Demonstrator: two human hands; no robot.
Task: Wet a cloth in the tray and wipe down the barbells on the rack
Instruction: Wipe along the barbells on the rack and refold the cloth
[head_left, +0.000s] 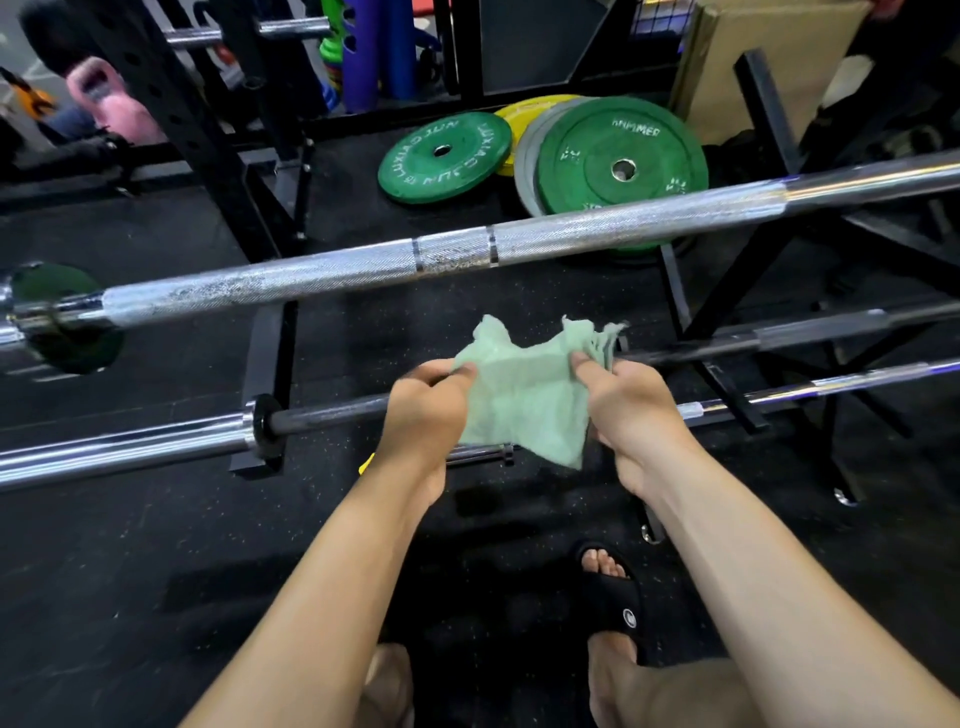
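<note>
left fingers (462, 371): thumb on top, fingers curled under, pinching left edge of cloth (524, 395)
right fingers (584, 364): thumb and fingers clamped on cloth's upper right corner, bunched there
left hand (426, 415): grips cloth, knuckles up, just above the low bar
right hand (628, 405): grips cloth, level with left
cloth: pale green, stretched between both hands, corners sticking up, lower edge hanging loose; held in air between top bar (467, 249) and low bar (156, 441); wet or dry, cannot tell
top bar: knurled chrome, runs left to right across rack (769, 104), beyond the hands, apart from cloth; dull specks on the knurl
low bar: chrome sleeve and collar at left, shaft passes under the hands
third bar (810, 332): dark, right side, behind cloth
tray: not in view
plates (618, 161): green, yellow and grey, lying on floor behind rack
floor (130, 545): black rubber, sandalled foot at bottom
step: judged as spreading or refolding cloth before a wipe; no bar touched by it now
next move: likely wrap cloth round a bar shaft with one hand and slide along; needs firm squeeze on knurl and a free path along the bar
risk: loose corners could snag on collar
</note>
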